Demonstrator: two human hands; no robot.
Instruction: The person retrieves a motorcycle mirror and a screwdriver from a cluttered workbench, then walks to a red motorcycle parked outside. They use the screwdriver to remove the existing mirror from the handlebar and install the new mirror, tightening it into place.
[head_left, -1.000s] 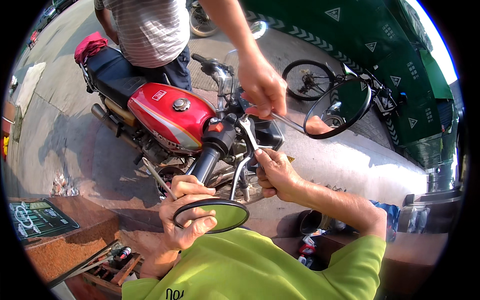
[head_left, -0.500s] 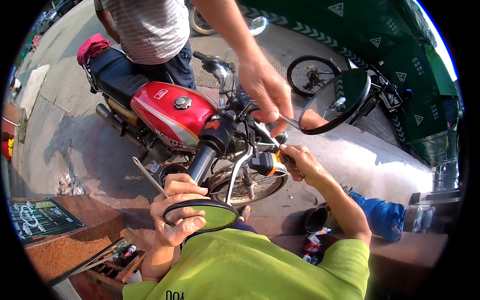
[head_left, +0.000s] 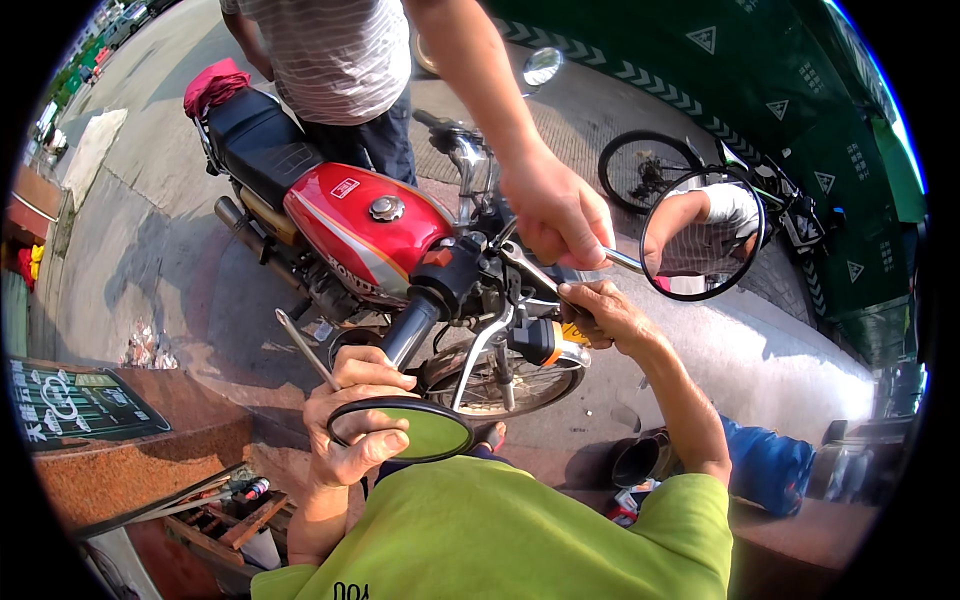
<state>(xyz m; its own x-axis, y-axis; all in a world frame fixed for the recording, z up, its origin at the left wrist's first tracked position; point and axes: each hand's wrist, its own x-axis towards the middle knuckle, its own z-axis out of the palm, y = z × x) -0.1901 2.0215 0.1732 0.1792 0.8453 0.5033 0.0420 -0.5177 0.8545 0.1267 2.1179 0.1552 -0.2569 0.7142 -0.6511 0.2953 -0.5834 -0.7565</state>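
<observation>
My left hand (head_left: 350, 420) is closed round the near rear-view mirror (head_left: 432, 430), thumb over its rim. A second wrench (head_left: 303, 345) sticks up from the same fingers. The mirror's bent chrome stem (head_left: 478, 350) runs up toward the handlebar clamp. My right hand (head_left: 612, 315) grips a silver wrench (head_left: 532, 268), whose far end lies at the fittings beside the handlebar grip (head_left: 410, 330). Another person's hand (head_left: 565, 215) pinches the stem of the far round mirror (head_left: 705, 240), just above my right hand. These fittings belong to a red motorcycle (head_left: 370, 225).
The other person (head_left: 335, 60) stands beyond the motorcycle. A bicycle (head_left: 650, 170) leans near a green barrier (head_left: 800, 150). At the right are a blue bundle (head_left: 765, 465) and a dark bucket (head_left: 638, 460). A wooden tool box (head_left: 225, 535) sits at lower left.
The other person's hand has turned the far mirror, which now faces me more squarely. My right wrench's end now shows at the fittings. My left hand keeps its hold.
</observation>
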